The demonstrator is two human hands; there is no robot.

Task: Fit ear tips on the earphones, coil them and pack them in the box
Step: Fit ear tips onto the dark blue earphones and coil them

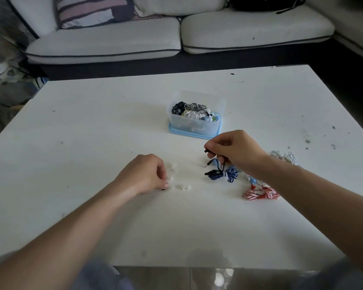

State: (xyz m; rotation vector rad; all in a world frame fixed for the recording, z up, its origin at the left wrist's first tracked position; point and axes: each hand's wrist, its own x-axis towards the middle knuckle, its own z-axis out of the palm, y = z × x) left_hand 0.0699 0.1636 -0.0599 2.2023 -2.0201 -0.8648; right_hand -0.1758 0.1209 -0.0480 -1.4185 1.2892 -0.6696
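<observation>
Right hand (235, 152) pinches the black earbud of the blue striped coiled earphones (222, 174). The bundle lies on the white table (92, 132), just near of the clear plastic box (197, 124). Left hand (145, 174) has its fingertips down beside the small white ear tips (183, 186); whether they pinch anything cannot be told.

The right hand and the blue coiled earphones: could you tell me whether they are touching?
Touching. The head view shows the right hand pinching the black earbud of the blue coiled earphones, its cable running from the hand to the coil.
</observation>
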